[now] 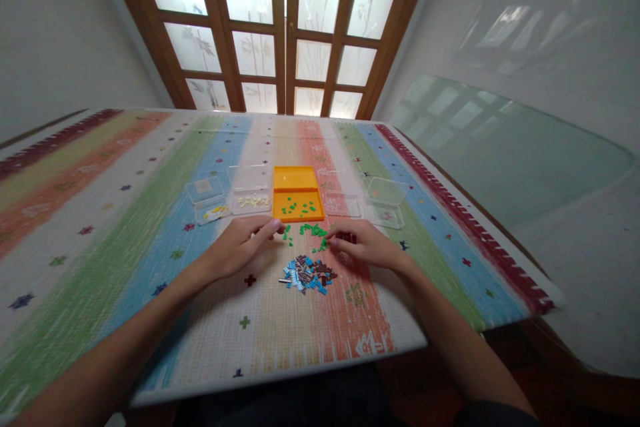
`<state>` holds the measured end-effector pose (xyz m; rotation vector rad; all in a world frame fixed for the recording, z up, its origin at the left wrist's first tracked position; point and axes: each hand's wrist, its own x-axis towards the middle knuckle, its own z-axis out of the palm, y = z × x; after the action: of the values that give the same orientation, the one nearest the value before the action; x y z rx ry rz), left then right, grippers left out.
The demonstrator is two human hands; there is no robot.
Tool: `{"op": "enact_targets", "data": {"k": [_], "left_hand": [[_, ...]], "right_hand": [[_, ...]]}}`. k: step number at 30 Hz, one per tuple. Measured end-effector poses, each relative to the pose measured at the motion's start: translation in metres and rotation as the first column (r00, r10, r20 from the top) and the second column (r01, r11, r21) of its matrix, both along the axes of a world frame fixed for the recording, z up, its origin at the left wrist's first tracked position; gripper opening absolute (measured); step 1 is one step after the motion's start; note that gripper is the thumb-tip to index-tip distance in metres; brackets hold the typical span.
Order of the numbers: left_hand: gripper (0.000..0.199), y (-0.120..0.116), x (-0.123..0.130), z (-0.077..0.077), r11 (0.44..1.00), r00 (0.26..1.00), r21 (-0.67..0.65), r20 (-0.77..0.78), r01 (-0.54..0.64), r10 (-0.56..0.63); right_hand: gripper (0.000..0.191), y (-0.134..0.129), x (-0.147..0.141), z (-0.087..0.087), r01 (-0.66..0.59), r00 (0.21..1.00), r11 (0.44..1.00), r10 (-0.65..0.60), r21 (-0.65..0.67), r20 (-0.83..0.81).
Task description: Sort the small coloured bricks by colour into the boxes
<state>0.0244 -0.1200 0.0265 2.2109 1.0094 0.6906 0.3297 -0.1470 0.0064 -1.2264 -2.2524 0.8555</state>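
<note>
Small green toy bricks [315, 230] lie loose on the cloth between my hands. My left hand [245, 243] rests at their left edge, thumb and fingers drawn together; whether a brick is between them is too small to tell. On the other side my right hand [367, 242] has its fingertips pinched at a green brick [324, 242]. Just beyond stands an opened orange case [299, 217], with several green bricks scattered inside its near half. Closer to me lies a mixed heap of blue, brown and grey bricks [306, 275], which neither hand touches.
Left of the orange case are a clear box with cream pieces [250, 201] and a clear box with yellow pieces [213, 213]. To its right stand two more open clear boxes [344, 204]. A striped tablecloth [215, 333] covers the table; a wall borders its right side.
</note>
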Motion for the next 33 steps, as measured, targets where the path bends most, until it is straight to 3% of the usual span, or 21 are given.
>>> {"op": "enact_targets", "data": {"k": [3,6,13,18,26,33], "left_hand": [[0.035,0.004,0.001,-0.005,0.995,0.998,0.095,-0.064,0.021,-0.015],[0.025,0.006,0.005,-0.017,0.986,0.994,0.156,-0.093,0.065,-0.050],[0.025,0.010,0.015,-0.038,0.901,0.980,0.402,-0.171,0.165,-0.104],[0.033,0.010,0.015,-0.046,0.889,0.985,0.433,-0.143,0.150,-0.097],[0.028,0.011,0.006,-0.054,0.905,0.987,0.401,-0.128,0.140,-0.096],[0.028,0.010,0.006,-0.055,0.919,0.989,0.374,-0.121,0.125,-0.086]], "right_hand": [[0.014,0.003,0.004,-0.002,0.055,0.997,0.998,-0.056,0.017,0.045],[0.021,0.005,0.005,-0.002,0.021,0.995,0.997,-0.028,0.069,0.097],[0.038,0.011,0.003,-0.002,-0.039,0.972,0.990,0.006,0.134,0.236],[0.028,0.017,-0.001,-0.003,-0.076,0.964,0.990,0.042,0.121,0.261],[0.016,0.020,-0.002,-0.003,-0.085,0.966,0.990,0.055,0.110,0.252],[0.019,0.021,0.004,-0.003,-0.126,0.972,0.990,0.109,0.070,0.207]]}}
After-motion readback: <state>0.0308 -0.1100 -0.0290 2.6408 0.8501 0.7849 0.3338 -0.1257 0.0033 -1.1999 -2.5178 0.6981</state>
